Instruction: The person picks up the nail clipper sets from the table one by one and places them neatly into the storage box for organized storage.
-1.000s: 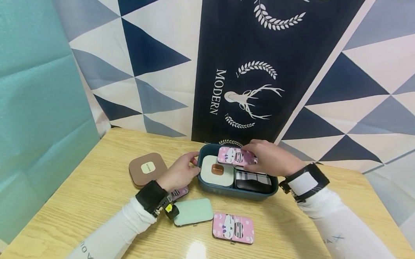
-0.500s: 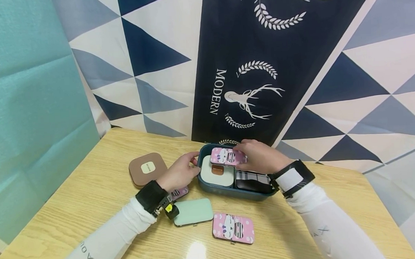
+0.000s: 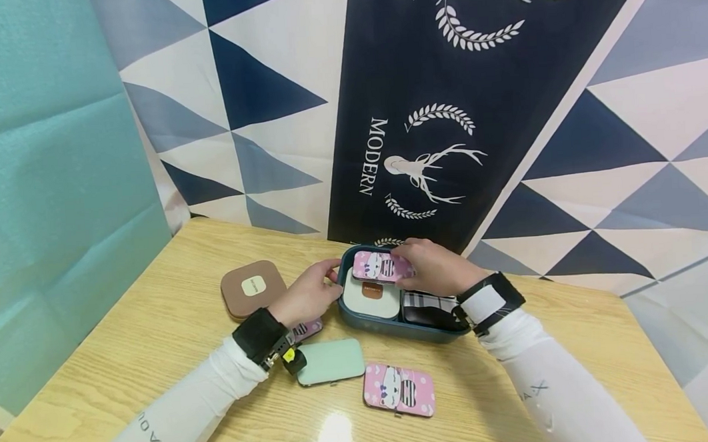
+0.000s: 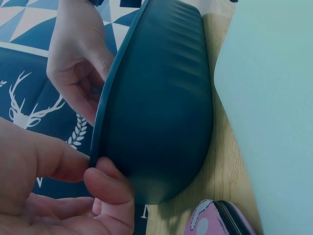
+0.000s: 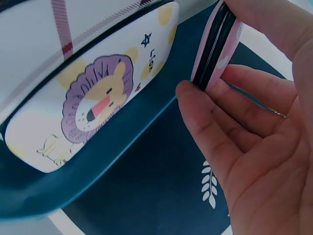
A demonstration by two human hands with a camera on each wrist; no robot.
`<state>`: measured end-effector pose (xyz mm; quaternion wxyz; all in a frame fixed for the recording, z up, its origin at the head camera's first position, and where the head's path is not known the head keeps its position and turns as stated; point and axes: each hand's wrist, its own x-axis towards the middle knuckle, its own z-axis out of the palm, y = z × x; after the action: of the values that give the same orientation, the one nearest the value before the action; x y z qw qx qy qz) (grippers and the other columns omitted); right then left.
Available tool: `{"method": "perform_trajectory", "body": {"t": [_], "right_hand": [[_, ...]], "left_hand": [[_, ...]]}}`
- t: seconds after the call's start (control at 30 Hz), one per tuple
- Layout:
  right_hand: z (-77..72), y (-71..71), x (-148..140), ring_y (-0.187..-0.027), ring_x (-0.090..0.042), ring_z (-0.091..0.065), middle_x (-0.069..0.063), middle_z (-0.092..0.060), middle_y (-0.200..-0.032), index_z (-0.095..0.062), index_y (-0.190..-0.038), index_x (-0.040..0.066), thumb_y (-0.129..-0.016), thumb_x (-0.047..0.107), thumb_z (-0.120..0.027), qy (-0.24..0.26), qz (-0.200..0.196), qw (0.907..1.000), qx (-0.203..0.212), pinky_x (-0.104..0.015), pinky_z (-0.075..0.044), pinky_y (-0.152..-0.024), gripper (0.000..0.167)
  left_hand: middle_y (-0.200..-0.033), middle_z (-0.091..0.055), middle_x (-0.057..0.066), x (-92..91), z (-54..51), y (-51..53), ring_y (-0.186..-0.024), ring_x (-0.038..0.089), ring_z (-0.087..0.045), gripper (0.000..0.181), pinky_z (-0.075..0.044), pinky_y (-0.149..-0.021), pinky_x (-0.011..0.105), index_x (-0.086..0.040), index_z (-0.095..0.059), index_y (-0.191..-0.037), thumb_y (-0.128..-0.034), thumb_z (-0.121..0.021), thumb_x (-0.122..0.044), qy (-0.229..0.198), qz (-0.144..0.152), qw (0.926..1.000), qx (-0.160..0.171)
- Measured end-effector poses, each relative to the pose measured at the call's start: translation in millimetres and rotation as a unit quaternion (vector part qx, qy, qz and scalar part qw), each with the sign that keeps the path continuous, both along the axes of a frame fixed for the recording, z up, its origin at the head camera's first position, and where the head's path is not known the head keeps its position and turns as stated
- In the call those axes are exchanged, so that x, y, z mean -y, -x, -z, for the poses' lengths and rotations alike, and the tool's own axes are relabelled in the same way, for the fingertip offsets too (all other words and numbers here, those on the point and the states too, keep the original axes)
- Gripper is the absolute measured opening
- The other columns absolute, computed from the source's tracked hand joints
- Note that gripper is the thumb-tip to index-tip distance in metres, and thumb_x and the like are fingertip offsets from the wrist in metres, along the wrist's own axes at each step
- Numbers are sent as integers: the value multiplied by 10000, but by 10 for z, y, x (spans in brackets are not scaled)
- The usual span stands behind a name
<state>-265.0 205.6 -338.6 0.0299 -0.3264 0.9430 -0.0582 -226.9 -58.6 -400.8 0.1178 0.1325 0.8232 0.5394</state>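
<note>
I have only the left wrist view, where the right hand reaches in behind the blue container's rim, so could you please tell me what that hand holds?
Observer: The right hand holds a pink cat-print case.
Operator: Thank you; could you tell me what lies just below that in the blue container?
Observer: In the head view, a white box with a brown label sits there.
Operator: And is there anything on the table to the left, out of my sight?
Observer: Yes, a brown box with a cream label rests there, beyond the left forearm.
</note>
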Motion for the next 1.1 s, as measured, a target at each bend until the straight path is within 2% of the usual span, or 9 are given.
{"method": "perform_trajectory", "body": {"t": [0.27,0.5,0.67,0.93,1.1], "right_hand": [[65,28,8,-1012,-274,-599,-142,-688,-1196,-686,-1339,-15,-897,214,-878,113,-13,9999,50,-407,-557,-900,533],[121,57,20,-963,-241,-599,-109,-669,-1132,-663,-1359,-38,-896,195,-877,520,-77,9985,164,-369,-537,-849,560],[178,68,29,-974,-241,-613,-129,-680,-1180,-650,-1370,-50,-881,195,-893,688,0,9975,180,-387,-541,-877,599],[229,66,33,-1011,-260,-603,-116,-699,-1191,-671,-1370,-10,-857,258,-917,469,237,9986,-43,-436,-529,-921,629],[234,65,36,-1041,-272,-586,-97,-700,-1170,-690,-1359,16,-850,304,-922,318,361,9988,-99,-454,-505,-933,629]], "left_hand": [[-1139,-531,141,-5,-7,-3,-768,188,-528,589,-423,-679,301,25,-388,-1608,-1053,-579,-30,77,-2,10000,-41],[-1146,-531,141,-4,-5,-1,-752,187,-524,596,-416,-677,317,12,-385,-1614,-1053,-583,-29,41,-32,10000,22],[-1151,-528,141,-6,-6,1,-781,197,-541,595,-429,-692,321,8,-383,-1616,-1056,-581,-33,59,-32,10000,48],[-1145,-536,136,-4,-9,-6,-775,186,-543,594,-433,-688,311,15,-389,-1611,-1052,-584,-33,119,-17,9999,-35],[-1095,-530,132,-12,9,14,-720,159,-509,591,-410,-641,295,30,-391,-1605,-1043,-570,1,-18,47,9999,-102]]}}
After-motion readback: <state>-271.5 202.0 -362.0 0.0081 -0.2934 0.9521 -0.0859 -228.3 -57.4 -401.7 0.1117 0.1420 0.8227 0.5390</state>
